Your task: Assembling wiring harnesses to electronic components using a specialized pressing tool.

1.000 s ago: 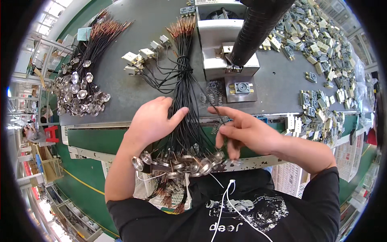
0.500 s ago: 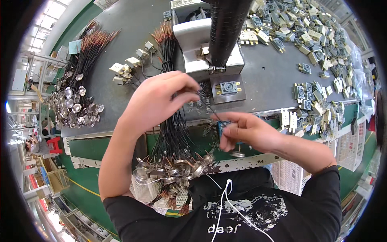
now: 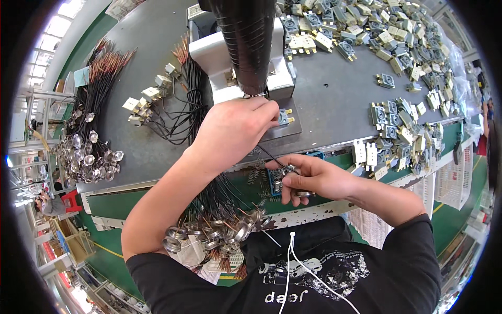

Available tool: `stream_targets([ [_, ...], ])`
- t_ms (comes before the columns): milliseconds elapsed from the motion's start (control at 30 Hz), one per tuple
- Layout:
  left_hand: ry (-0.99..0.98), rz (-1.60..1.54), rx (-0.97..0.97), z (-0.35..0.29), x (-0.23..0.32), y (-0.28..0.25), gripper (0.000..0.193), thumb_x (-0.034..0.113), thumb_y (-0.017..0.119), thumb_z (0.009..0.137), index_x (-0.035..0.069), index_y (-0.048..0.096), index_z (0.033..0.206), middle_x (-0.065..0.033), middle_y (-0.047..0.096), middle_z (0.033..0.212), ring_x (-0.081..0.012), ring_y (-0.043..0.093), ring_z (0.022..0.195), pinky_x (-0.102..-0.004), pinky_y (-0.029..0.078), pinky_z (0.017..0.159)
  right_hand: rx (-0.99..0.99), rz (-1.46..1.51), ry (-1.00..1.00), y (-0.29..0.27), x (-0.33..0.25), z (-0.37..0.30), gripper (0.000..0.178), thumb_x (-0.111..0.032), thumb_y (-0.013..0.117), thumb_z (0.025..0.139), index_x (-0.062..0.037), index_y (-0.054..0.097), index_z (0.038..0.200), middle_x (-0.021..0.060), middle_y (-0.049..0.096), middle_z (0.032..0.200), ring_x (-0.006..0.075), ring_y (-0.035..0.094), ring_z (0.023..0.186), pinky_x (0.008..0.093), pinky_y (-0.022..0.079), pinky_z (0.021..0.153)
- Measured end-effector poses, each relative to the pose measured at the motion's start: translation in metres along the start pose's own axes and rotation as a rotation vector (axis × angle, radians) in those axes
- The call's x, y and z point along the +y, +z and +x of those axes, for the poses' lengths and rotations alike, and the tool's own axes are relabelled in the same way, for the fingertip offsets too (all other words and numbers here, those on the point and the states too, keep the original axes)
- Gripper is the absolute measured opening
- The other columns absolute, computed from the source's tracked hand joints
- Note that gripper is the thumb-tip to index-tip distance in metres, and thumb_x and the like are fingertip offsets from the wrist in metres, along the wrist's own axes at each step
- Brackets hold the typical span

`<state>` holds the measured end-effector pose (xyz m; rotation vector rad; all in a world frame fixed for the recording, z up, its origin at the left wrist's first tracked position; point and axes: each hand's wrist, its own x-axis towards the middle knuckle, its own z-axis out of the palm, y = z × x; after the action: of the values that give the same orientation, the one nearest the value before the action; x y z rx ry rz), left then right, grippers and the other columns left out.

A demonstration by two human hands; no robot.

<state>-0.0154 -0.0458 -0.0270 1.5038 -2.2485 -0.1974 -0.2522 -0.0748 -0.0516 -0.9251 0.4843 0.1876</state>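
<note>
My left hand [image 3: 238, 131] is closed in a pinch at a grey component [image 3: 284, 118] with brass tabs, which sits on a metal block [image 3: 293, 128] under the press [image 3: 246, 57]. A black wire [image 3: 269, 153] runs from beneath these fingers to my right hand [image 3: 321, 177]; the fingertips on its far end are partly hidden. My right hand is closed around the wire's near part, in front of the table edge. Below its fingers hangs a round metal cap [image 3: 304, 194]. A blue tray [image 3: 275, 184] of small metal parts lies partly behind that hand.
Bundled black wires [image 3: 193, 99] with metal caps [image 3: 209, 233] drape over the table edge by my left forearm. Another wire bundle [image 3: 104, 78] lies far left. White connectors [image 3: 138, 106] on wires lie left. Grey and cream components [image 3: 402, 47] are heaped on the right. Loose springs [image 3: 255, 175] hang near the tray.
My left hand has moved right and in under the press, up to the grey component. My right hand stays near the tray with the wire. The whole view has shifted slightly.
</note>
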Motion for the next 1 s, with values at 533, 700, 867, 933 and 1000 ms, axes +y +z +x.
stream_targets([
  [533, -0.045, -0.001, 0.006, 0.0, 0.006, 0.0, 0.013, 0.016, 0.071, 0.089, 0.009, 0.063, 0.096, -0.0065, 0.062, 0.09, -0.027, 0.068, 0.079, -0.0383, 0.055, 0.069, 0.038, 0.358, -0.037, 0.006, 0.013, -0.011, 0.045, -0.019, 0.057, 0.108, -0.0025, 0.046, 0.149, 0.0105, 0.074, 0.103, 0.0108, 0.063, 0.083, 0.026, 0.05, 0.074],
  [700, 0.15, -0.219, -0.034, -0.02, 0.009, -0.024, 0.028, 0.021, 0.076, 0.086, 0.009, 0.067, 0.11, -0.0056, 0.064, 0.094, -0.027, 0.066, 0.089, -0.0409, 0.054, 0.077, 0.07, 0.333, -0.084, -0.002, 0.002, -0.023, 0.044, -0.02, 0.058, 0.107, -0.0018, 0.051, 0.147, 0.0089, 0.073, 0.097, 0.013, 0.066, 0.083, 0.0292, 0.051, 0.074],
  [867, 0.118, -0.15, -0.251, -0.027, 0.01, -0.04, 0.015, 0.02, 0.072, 0.089, 0.012, 0.071, 0.102, -0.0047, 0.063, 0.088, -0.0269, 0.066, 0.089, -0.0413, 0.055, 0.077, 0.172, -1.078, -0.253, -0.008, -0.065, -0.022, 0.028, -0.018, 0.067, 0.1, -0.0073, 0.072, 0.125, 0.0147, 0.071, 0.078, 0.0224, 0.07, 0.068, 0.0343, 0.054, 0.065],
  [933, 0.067, -0.12, -0.25, -0.032, 0.007, -0.038, 0.014, 0.018, 0.07, 0.089, 0.012, 0.071, 0.101, -0.0053, 0.064, 0.087, -0.0271, 0.067, 0.088, -0.0413, 0.055, 0.075, 0.21, -1.319, -0.321, -0.007, -0.076, -0.014, 0.026, -0.017, 0.068, 0.098, -0.0084, 0.073, 0.122, 0.0165, 0.069, 0.075, 0.0246, 0.069, 0.065, 0.0347, 0.054, 0.065],
  [1000, -0.029, -0.089, -0.232, -0.04, 0.005, -0.038, 0.014, 0.013, 0.068, 0.089, 0.011, 0.071, 0.102, -0.0075, 0.065, 0.084, -0.028, 0.068, 0.086, -0.0409, 0.056, 0.073, 0.222, -1.492, -0.308, -0.011, -0.085, -0.005, 0.028, -0.01, 0.073, 0.093, -0.0057, 0.072, 0.121, 0.0148, 0.073, 0.085, 0.0205, 0.073, 0.072, 0.0336, 0.056, 0.069],
])
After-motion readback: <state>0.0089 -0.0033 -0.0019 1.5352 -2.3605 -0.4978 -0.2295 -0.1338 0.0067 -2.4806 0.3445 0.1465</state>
